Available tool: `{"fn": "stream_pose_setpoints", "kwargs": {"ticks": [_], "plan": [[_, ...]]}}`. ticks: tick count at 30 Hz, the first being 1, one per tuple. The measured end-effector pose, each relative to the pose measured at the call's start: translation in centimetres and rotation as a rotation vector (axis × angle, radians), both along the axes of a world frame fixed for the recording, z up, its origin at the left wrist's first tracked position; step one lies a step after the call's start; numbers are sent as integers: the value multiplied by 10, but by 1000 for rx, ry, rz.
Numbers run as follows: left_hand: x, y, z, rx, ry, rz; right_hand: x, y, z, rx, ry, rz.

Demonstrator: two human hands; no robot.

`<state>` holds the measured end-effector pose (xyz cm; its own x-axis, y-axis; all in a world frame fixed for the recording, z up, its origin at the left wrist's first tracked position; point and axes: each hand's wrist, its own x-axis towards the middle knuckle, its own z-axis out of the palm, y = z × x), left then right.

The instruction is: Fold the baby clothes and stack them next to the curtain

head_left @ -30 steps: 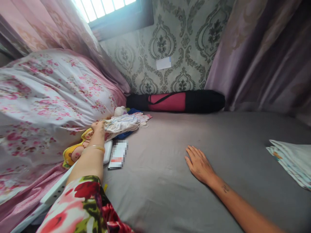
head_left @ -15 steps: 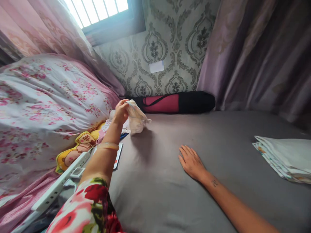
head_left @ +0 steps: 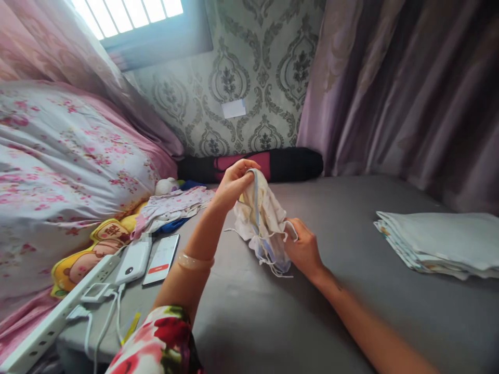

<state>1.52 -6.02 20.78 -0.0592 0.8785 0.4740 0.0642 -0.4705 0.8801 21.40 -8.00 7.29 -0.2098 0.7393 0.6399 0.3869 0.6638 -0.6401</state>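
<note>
A small cream garment (head_left: 265,202) with blue-grey edging and thin white tie strings hangs crumpled over the bed. My left hand (head_left: 236,182) pinches its blue-edged top between thumb and fingers. Lower down on the right side, my right hand (head_left: 304,244) is closed at the garment's edge, where a white string loops by the fingers; part of its grip is hidden. The loose strings dangle beneath, close to the grey bed sheet (head_left: 234,311).
To the right lies a folded stack of white cloths (head_left: 436,241). On the left are small clothes (head_left: 175,205), a phone (head_left: 161,259), a white power bank (head_left: 134,259), a power strip (head_left: 58,311) with cables, and yellow cushions (head_left: 83,262). A long black-and-pink bag (head_left: 292,163) rests along the wall.
My left hand has brought the garment rightward and nearer from beside the small clothes. My right hand has risen from lying flat on the sheet and now grips the garment's side. The view turned slightly right.
</note>
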Motion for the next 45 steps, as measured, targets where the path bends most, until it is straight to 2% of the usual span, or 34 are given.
{"fn": "stream_pose_setpoints", "kwargs": {"ticks": [2, 5, 7, 9, 11, 13, 17, 20, 24, 28, 30, 35, 40, 45], "plan": [[5, 2, -17, -27, 14, 10, 13, 8, 11, -57, -9, 5], [1, 5, -43, -110, 21, 34, 45, 22, 32, -137, 56, -87], [-3, 5, -58, -164, 29, 13, 69, 30, 45, -185, 124, -139], [-5, 5, -70, -167, 51, -29, 90, 34, 52, -263, 179, -130], [-2, 4, -79, -159, 72, -70, 107, 37, 51, -383, 177, -87], [5, 4, -86, -191, 76, -99, 121, 41, 41, -516, 96, -50], [25, 5, -101, -369, 76, -178, 141, 54, 13, -639, -239, 32], [37, 6, -112, -445, 85, -243, 138, 65, 4, -594, -452, 82], [42, 5, -114, -438, 89, -263, 99, 72, 18, -407, -334, 143], [41, 4, -111, -478, 93, -272, 54, 73, 38, -540, -209, 511], [39, 6, -112, -503, 74, -230, 42, 75, 41, -623, -190, 620], [19, 14, -119, -441, 89, -69, 43, 85, 36, -735, -130, 592], [-13, 12, -125, -524, 137, -125, 61, 91, 30, -852, 14, 516], [-26, 2, -122, -533, 146, -158, 74, 95, 24, -943, 83, 428]]}}
